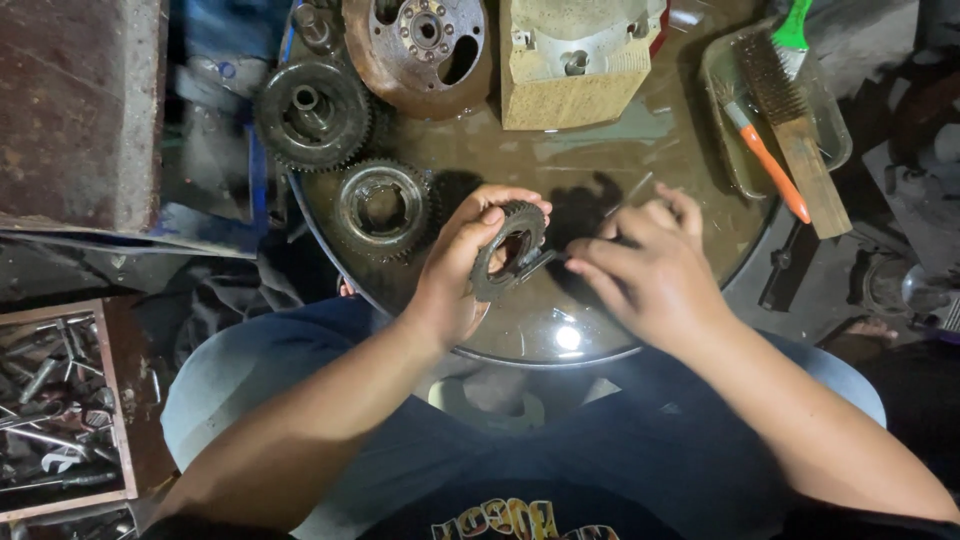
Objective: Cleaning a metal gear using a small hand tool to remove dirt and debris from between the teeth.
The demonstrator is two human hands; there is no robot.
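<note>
My left hand grips a small dark toothed gear upright over a round oily metal tray. My right hand pinches a thin metal tool whose tip reaches the gear's lower right edge. Its far end pokes out past my fingers at the upper right. On the tray to the left lie a ring gear and a larger dark gear.
A rusty round flange plate and a pale metal casing sit at the tray's far side. A small pan at the right holds a wire brush and an orange-handled brush. A wooden box of tools stands at lower left.
</note>
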